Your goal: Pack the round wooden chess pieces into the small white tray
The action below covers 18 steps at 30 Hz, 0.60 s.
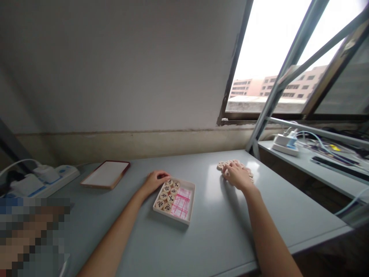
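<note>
A shallow white box (192, 201) stands on the grey table. In its left part, round wooden Chinese chess pieces (167, 207) lie in two columns, marked with dark characters. The right part shows a bottom with pink lines. My left hand (155, 181) is closed at the box's far left corner, fingers and thumb bent around the edge. Over at the right, a loose pile of Chinese chess pieces (246, 171) lies near the table's back. My right hand (236, 175) is on this pile with curled fingers, closed on a piece; the fingertips are partly hidden.
A lid with a red-brown rim (111, 175) lies at the back left. Beside it is a white power strip (67, 174) with plugs. A metal post (255, 144) rises behind the table's right corner. Beyond it, a second surface (308, 157) holds cables and another power strip.
</note>
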Each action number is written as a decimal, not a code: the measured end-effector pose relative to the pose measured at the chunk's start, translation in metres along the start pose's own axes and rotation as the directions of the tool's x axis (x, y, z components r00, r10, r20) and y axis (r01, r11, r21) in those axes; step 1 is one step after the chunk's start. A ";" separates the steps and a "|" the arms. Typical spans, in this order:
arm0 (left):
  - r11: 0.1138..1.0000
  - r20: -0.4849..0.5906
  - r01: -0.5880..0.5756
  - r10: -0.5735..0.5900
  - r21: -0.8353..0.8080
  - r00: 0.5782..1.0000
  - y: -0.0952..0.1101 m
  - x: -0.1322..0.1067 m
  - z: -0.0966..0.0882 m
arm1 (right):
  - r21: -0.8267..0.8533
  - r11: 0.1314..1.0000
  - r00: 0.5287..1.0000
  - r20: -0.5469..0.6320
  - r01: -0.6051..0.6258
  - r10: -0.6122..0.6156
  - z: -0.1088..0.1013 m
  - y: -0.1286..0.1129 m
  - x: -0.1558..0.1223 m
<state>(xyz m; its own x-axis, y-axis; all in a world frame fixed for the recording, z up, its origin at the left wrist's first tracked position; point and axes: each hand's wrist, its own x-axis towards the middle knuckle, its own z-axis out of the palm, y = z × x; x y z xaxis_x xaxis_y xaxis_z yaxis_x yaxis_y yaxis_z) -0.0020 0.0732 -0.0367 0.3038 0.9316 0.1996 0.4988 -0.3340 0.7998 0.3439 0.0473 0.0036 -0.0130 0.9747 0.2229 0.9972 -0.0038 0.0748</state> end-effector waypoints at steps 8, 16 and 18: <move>0.999 0.005 0.025 -0.025 -0.029 1.000 0.000 0.000 0.001 | -0.005 0.997 0.986 -0.148 0.081 -0.081 0.030 -0.009 0.012; 1.000 0.015 0.007 -0.006 -0.005 1.000 -0.001 0.000 0.000 | 0.014 1.000 0.999 -0.035 -0.026 0.026 0.038 0.014 0.015; 1.000 0.008 0.009 -0.009 -0.004 1.000 -0.001 0.000 0.000 | 0.027 0.999 0.999 -0.016 -0.032 0.032 0.037 0.021 0.016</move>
<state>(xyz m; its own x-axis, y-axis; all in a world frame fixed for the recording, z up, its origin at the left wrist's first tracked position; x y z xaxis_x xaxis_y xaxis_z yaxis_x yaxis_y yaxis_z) -0.0023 0.0737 -0.0380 0.3055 0.9335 0.1877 0.4986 -0.3247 0.8037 0.3671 0.0713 -0.0272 0.0178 0.9705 0.2404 0.9987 -0.0287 0.0419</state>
